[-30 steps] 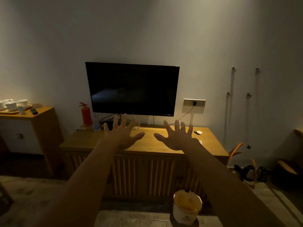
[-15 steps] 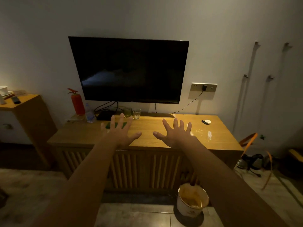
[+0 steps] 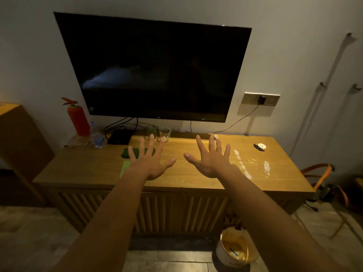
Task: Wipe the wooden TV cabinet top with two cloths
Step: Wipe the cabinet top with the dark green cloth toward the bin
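The wooden TV cabinet [image 3: 84,169] stands against the wall under a black TV [image 3: 155,69]. My left hand [image 3: 150,160] and my right hand [image 3: 211,159] are stretched out above its top, palms down, fingers spread, holding nothing. A dark green cloth [image 3: 125,152] lies on the top behind my left hand. A light green cloth [image 3: 124,168] lies just left of my left wrist, partly hidden by the arm. White smears and wet patches [image 3: 245,163] mark the top to the right of my right hand.
At the back of the cabinet top stand a red fire extinguisher [image 3: 77,118], a water bottle [image 3: 96,135], a black box [image 3: 118,136], two glasses [image 3: 165,134] and a small white dish [image 3: 261,146]. A bin [image 3: 238,248] sits on the floor in front.
The view has moved closer to the cabinet and tilted down. Both hands stay spread and now hover over the cabinet top. The two green cloths have come into sight.
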Demonstrator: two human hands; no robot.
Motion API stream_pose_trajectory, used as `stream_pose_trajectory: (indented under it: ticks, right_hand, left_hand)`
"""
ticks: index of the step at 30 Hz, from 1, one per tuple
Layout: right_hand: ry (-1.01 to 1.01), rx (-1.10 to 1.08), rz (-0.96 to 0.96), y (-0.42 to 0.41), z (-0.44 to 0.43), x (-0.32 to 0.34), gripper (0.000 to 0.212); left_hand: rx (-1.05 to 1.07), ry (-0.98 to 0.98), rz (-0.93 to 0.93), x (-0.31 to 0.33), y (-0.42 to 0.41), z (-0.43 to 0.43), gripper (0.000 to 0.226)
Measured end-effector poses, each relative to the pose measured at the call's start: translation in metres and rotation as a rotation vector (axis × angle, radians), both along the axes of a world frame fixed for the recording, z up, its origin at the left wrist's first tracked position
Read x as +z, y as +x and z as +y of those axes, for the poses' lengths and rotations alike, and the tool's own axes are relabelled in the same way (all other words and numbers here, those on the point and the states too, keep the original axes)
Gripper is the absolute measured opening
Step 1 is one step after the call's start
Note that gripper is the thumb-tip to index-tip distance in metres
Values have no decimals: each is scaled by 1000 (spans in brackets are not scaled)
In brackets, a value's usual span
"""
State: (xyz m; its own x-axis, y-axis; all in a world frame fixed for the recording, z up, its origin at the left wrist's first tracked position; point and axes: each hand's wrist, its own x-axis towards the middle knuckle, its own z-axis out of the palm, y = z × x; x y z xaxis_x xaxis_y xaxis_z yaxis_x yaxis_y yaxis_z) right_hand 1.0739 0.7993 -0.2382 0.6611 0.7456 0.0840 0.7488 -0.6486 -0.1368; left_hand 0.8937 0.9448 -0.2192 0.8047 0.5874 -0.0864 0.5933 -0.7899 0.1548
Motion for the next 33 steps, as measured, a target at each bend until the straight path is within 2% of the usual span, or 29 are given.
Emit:
stream_pose_trajectory:
  ticks: [11, 20, 25, 29, 33]
  right_hand:
    - [-112, 40, 83, 71, 83, -41, 102]
    - [-297, 241, 96, 155, 157, -64, 85]
    - [-370, 333, 176, 170, 214, -87, 79]
    - [-351, 392, 243, 166, 261, -110, 64]
    - [-316, 384, 333, 155, 305, -136, 58]
  left_hand:
    - [59, -133, 36, -48, 70, 94, 88]
    - [295, -260, 15, -107, 103, 195, 102]
    - [419, -336, 38, -139, 106, 231, 106]
    - [445, -463, 14, -166, 102, 265, 98]
    - [518, -676, -172, -187, 100, 303, 80]
